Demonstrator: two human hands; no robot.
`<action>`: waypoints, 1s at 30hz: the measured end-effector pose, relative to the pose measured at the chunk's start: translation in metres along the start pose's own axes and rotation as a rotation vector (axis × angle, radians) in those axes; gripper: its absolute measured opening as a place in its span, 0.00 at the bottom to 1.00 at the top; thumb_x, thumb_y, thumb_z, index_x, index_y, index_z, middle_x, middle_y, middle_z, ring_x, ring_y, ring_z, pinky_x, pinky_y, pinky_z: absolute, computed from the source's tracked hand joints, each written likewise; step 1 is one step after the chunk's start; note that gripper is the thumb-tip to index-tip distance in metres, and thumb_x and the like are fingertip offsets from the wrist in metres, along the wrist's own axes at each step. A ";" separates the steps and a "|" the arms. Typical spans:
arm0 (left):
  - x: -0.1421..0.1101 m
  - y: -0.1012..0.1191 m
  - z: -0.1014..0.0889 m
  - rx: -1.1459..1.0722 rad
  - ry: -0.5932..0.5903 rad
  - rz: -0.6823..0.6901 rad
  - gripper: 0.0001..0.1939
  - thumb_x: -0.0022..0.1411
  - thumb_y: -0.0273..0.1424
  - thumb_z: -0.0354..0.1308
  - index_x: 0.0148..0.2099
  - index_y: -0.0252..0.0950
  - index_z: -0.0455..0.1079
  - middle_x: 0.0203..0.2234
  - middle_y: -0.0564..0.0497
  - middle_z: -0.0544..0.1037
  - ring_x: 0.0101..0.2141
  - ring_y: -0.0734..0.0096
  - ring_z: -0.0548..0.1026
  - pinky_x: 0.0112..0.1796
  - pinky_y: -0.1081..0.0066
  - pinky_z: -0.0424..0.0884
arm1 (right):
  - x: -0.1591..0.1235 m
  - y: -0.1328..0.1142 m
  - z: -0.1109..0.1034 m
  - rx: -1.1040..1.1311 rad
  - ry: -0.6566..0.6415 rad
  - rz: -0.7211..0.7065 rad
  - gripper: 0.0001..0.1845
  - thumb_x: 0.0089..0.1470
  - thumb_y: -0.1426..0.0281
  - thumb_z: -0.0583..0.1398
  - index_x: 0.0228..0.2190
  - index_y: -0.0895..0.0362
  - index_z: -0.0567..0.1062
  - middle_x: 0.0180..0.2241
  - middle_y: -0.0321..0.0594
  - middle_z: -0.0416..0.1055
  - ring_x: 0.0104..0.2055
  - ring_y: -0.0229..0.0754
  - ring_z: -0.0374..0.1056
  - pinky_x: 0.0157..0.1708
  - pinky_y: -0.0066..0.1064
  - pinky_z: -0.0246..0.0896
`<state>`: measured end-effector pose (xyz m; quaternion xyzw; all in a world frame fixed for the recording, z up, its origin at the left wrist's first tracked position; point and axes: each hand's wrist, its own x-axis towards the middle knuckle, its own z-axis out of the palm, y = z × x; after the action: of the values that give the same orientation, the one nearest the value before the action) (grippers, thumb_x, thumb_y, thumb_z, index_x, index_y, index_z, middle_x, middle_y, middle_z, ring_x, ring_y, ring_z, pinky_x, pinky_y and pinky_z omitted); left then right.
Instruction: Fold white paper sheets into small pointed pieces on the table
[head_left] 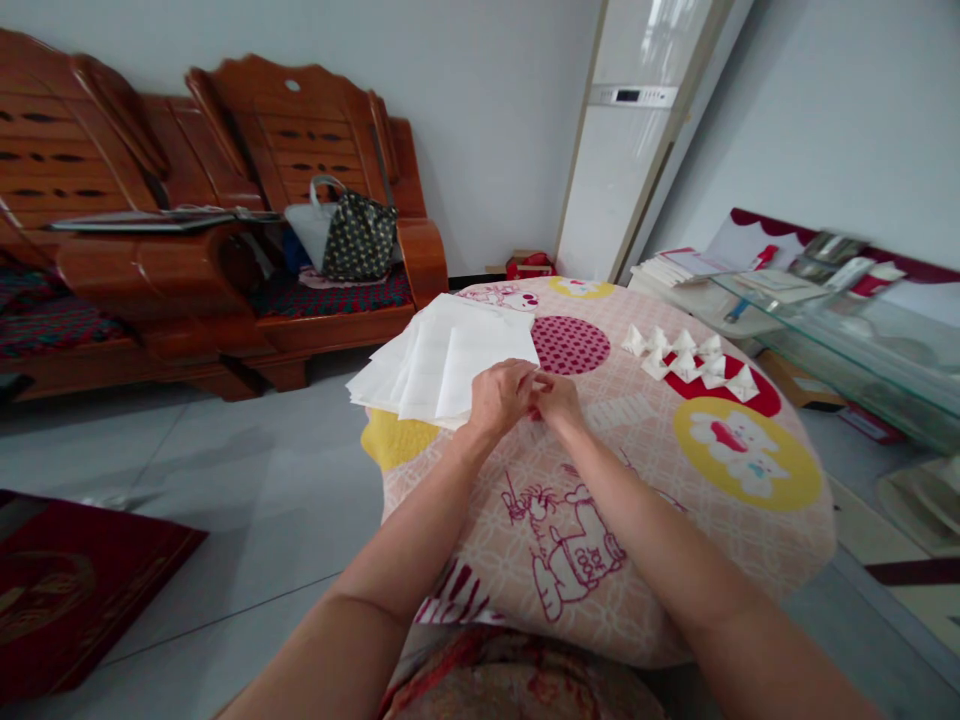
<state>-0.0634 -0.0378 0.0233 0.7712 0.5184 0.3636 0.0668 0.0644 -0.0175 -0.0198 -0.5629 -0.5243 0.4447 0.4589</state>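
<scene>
Over the middle of the round table, my left hand [499, 394] and my right hand [561, 401] meet with bent fingers pressed together. Whatever lies between the fingertips is hidden or too small to make out. A fanned stack of white paper sheets [439, 355] lies beside my left hand, its right edge partly behind the fingers. To the right on the table stand several small folded white paper pieces [684, 358], set in rows and apart from my right hand.
A patterned cloth [630, 600] covers the table. Wooden armchairs [315, 130] stand at the back left, one bearing a dark patterned bag [360, 235]. A glass shelf [862, 345] with bowls borders the right side. A red bag [82, 590] is at the lower left.
</scene>
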 end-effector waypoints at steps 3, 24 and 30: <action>-0.002 0.013 0.003 -0.056 -0.111 0.028 0.14 0.68 0.27 0.53 0.43 0.38 0.81 0.43 0.46 0.84 0.43 0.61 0.81 0.45 0.68 0.72 | -0.010 0.001 -0.033 -0.100 0.080 -0.226 0.30 0.44 0.71 0.67 0.52 0.52 0.77 0.36 0.38 0.80 0.29 0.42 0.72 0.33 0.35 0.70; -0.009 0.008 -0.001 -0.435 -0.771 0.373 0.32 0.53 0.15 0.53 0.56 0.44 0.77 0.54 0.51 0.80 0.54 0.65 0.77 0.55 0.67 0.72 | -0.104 0.007 -0.216 -0.305 -0.243 -0.224 0.14 0.48 0.53 0.69 0.32 0.48 0.86 0.41 0.45 0.83 0.48 0.55 0.78 0.54 0.48 0.69; -0.010 0.013 -0.005 -0.474 -0.943 0.392 0.31 0.52 0.31 0.70 0.59 0.44 0.74 0.54 0.49 0.80 0.51 0.57 0.78 0.52 0.64 0.74 | -0.112 0.011 -0.217 -0.190 -0.136 0.097 0.18 0.44 0.55 0.69 0.31 0.56 0.85 0.32 0.46 0.82 0.34 0.53 0.78 0.36 0.42 0.73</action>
<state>-0.0583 -0.0541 0.0279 0.8960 0.1834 0.0918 0.3938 0.2731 -0.1410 0.0118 -0.5969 -0.5661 0.4519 0.3450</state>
